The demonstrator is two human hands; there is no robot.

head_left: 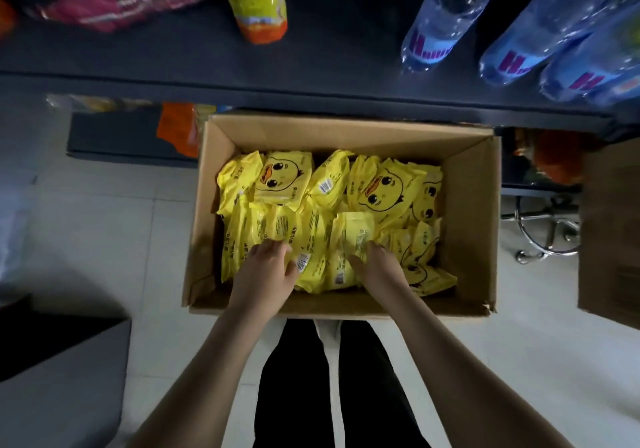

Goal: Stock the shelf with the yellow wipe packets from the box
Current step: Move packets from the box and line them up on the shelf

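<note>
Stretching across the top of the view, well beyond both hands, a dark shelf (311, 63) is carrying water bottles (446, 7) out past the right hand and a yellow bag (256, 0) out past the left. Nearer, a box (467, 205) is sitting open on the pale floor (114, 239), its walls surrounding both hands. Yellow packets (284, 180) are filling it. Those beyond the fingertips are lying face up and showing a duck face, while those under and between the hands are showing printed backs and barcodes. The left hand (266, 274) is reaching down onto that near row, fingers curling over the packets' tops and thumb lying beside a barcode. The right hand (379, 269) is doing likewise just alongside, its thumb spreading toward the left hand, with a few packets sitting between the two. Whether either hand is actually gripping a packet or only touching it, I cannot tell.
</note>
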